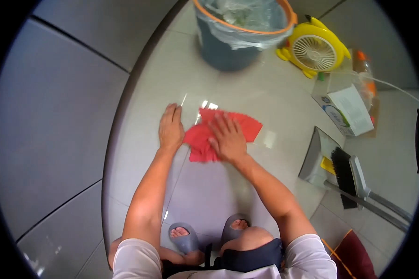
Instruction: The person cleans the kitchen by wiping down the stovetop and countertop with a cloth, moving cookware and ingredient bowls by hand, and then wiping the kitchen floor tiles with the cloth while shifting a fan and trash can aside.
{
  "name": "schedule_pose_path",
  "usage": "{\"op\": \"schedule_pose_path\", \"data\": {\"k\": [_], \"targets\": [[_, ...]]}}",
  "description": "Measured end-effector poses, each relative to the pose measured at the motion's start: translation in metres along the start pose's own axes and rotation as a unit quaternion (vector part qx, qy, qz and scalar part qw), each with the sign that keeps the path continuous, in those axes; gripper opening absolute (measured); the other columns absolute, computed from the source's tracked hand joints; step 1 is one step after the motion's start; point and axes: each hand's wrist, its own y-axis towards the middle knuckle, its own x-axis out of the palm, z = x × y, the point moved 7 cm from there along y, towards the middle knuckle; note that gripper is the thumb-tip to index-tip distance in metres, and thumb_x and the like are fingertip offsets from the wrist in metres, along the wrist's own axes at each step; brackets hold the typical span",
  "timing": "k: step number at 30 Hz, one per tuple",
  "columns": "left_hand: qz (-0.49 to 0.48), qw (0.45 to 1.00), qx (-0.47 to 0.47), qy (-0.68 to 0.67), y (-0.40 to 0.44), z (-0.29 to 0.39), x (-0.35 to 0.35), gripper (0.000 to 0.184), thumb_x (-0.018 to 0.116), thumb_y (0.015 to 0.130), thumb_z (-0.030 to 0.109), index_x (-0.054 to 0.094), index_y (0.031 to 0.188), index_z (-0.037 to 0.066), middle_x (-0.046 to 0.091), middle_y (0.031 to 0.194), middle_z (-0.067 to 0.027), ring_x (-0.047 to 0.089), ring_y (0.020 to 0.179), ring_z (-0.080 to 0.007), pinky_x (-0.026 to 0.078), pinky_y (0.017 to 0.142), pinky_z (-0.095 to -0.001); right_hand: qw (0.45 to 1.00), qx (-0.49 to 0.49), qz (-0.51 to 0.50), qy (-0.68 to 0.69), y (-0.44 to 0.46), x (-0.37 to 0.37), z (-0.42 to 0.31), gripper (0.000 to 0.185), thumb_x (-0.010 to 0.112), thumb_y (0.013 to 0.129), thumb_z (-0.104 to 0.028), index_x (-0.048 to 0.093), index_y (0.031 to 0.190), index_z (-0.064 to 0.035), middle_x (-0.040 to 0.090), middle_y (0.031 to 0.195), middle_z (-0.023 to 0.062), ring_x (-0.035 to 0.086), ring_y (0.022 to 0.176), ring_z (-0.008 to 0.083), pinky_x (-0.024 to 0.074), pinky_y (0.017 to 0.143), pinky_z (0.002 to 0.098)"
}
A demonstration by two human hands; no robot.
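A red cloth [202, 137] with a jagged edge lies spread and creased on the pale floor tiles. My right hand [229, 139] rests flat on top of it, fingers stretched out and spread, pressing the cloth down. To its left, my left hand [171, 128] is laid flat on the bare tile, fingers extended, with its thumb side beside the cloth's left edge. It holds nothing.
A dark bin [228, 51] with an orange rim and plastic liner stands ahead. To the right are a yellow fan [314, 52], a white box [351, 111], a dustpan [315, 156] and a broom [343, 174]. Grey panels [60, 116] border the left. Slippered feet [185, 236] are below.
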Motion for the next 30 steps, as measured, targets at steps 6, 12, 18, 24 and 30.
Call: {"op": "schedule_pose_path", "data": {"k": [6, 12, 18, 24, 30], "targets": [[0.033, 0.997, -0.051, 0.056, -0.028, -0.037, -0.025, 0.048, 0.059, 0.103, 0.007, 0.055, 0.149, -0.003, 0.053, 0.159, -0.0194, 0.045, 0.153, -0.0394, 0.038, 0.126, -0.0489, 0.988, 0.146, 0.049, -0.018, 0.145, 0.04, 0.004, 0.066, 0.049, 0.111, -0.047, 0.045, 0.166, -0.0113, 0.036, 0.175, 0.0157, 0.028, 0.163, 0.0368, 0.0218, 0.132, 0.0548], [0.011, 0.996, -0.067, 0.065, -0.02, -0.041, -0.019, 0.048, 0.06, 0.101, 0.007, 0.058, 0.148, -0.002, 0.054, 0.157, -0.017, 0.046, 0.152, -0.0379, 0.039, 0.126, -0.0472, 0.972, 0.231, 0.039, -0.034, 0.207, 0.058, -0.001, 0.064, 0.039, 0.113, -0.046, 0.042, 0.167, -0.0102, 0.034, 0.176, 0.017, 0.023, 0.165, 0.0354, 0.0175, 0.133, 0.0547], [0.013, 0.996, -0.067, 0.059, -0.021, -0.039, -0.022, 0.047, 0.063, 0.098, 0.007, 0.061, 0.144, -0.002, 0.054, 0.157, -0.0161, 0.045, 0.152, -0.0366, 0.04, 0.127, -0.0495, 0.973, 0.207, 0.088, -0.05, 0.225, 0.054, 0.003, 0.062, 0.044, 0.112, -0.043, 0.046, 0.163, -0.008, 0.044, 0.168, 0.0218, 0.034, 0.158, 0.0401, 0.0267, 0.127, 0.0561], [0.006, 0.997, -0.062, 0.047, -0.022, -0.042, -0.021, 0.05, 0.065, 0.095, 0.005, 0.062, 0.144, -0.002, 0.054, 0.154, -0.0183, 0.047, 0.151, -0.0385, 0.041, 0.126, -0.0499, 0.983, 0.167, 0.052, -0.061, 0.252, 0.06, 0.003, 0.068, 0.045, 0.11, -0.054, 0.046, 0.165, -0.0153, 0.039, 0.173, 0.0171, 0.03, 0.161, 0.0393, 0.0233, 0.13, 0.0578], [0.033, 0.999, -0.035, 0.026, -0.024, -0.041, -0.022, 0.044, 0.065, 0.093, 0.004, 0.063, 0.137, 0.001, 0.054, 0.156, -0.0182, 0.047, 0.15, -0.0387, 0.043, 0.124, -0.0506, 0.995, 0.091, 0.019, -0.038, 0.288, 0.064, -0.021, 0.075, 0.041, 0.108, -0.066, 0.041, 0.169, -0.0222, 0.033, 0.178, 0.0109, 0.02, 0.166, 0.036, 0.0149, 0.134, 0.0548]]}}
